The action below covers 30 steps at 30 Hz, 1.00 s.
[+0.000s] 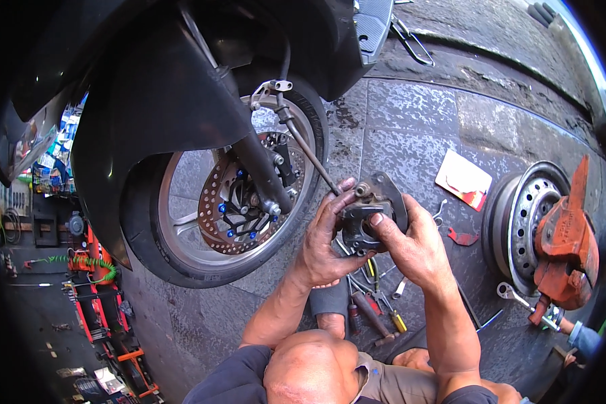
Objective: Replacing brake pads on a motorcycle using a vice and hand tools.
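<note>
Between my two hands is a dark, grimy brake caliper (369,217), held up off the floor beside the front wheel of a scooter. My left hand (324,246) grips its left side, fingers curled up along it. The right hand (414,242) wraps round its right side, with the thumb pressing on its front face. A brake hose (308,149) runs from the caliper up to a bracket by the fork (257,161). Left of my hands is the spoked wheel's drilled brake disc (212,219), with blue bolts. My palms hide part of the caliper.
Beneath my hands lie a hammer (374,316), a yellow-handled screwdriver (399,322) and other tools. To the right are a white card pack (463,174), a flat red piece (463,236), a steel wheel rim (518,202) and an orange vise (569,246). A red-orange rack (97,303) stands left.
</note>
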Motion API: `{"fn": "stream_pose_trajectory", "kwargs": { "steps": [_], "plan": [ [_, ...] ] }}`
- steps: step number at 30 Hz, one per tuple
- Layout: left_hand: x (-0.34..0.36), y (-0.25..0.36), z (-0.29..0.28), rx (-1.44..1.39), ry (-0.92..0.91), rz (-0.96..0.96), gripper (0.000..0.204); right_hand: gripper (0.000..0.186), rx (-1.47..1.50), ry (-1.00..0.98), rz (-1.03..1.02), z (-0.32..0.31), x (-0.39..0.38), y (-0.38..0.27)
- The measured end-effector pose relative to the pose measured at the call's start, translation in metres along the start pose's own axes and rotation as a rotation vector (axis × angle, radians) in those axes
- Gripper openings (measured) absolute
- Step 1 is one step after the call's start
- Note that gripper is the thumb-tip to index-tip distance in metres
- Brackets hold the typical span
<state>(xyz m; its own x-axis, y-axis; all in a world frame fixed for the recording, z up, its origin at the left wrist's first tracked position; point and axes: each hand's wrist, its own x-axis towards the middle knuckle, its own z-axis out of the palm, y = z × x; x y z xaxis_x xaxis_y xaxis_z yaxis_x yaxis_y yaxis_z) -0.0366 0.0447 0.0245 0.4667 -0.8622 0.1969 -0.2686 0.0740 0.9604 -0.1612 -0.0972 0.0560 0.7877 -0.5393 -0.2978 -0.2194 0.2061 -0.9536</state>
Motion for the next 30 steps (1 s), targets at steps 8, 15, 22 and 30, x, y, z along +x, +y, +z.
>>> {"fn": "stream_pose_trajectory", "kwargs": {
  "steps": [8,15,22,30],
  "plan": [
    [0.002,-0.014,0.003,0.261,0.074,0.056,0.098,0.04,-0.001,0.025,-0.053,0.005,0.01,0.012],
    [-0.005,-0.002,-0.008,-0.333,0.245,-0.131,0.095,0.056,0.168,-0.383,0.055,-0.028,0.031,-0.032],
    [-0.02,-0.001,-0.028,-0.699,0.306,-0.132,0.093,0.035,-0.412,-0.309,0.304,-0.054,0.059,0.101],
    [-0.046,-0.023,-0.059,-0.83,0.211,-0.066,0.079,0.026,-1.107,-1.064,0.358,0.035,-0.02,0.169]
  ]
}}
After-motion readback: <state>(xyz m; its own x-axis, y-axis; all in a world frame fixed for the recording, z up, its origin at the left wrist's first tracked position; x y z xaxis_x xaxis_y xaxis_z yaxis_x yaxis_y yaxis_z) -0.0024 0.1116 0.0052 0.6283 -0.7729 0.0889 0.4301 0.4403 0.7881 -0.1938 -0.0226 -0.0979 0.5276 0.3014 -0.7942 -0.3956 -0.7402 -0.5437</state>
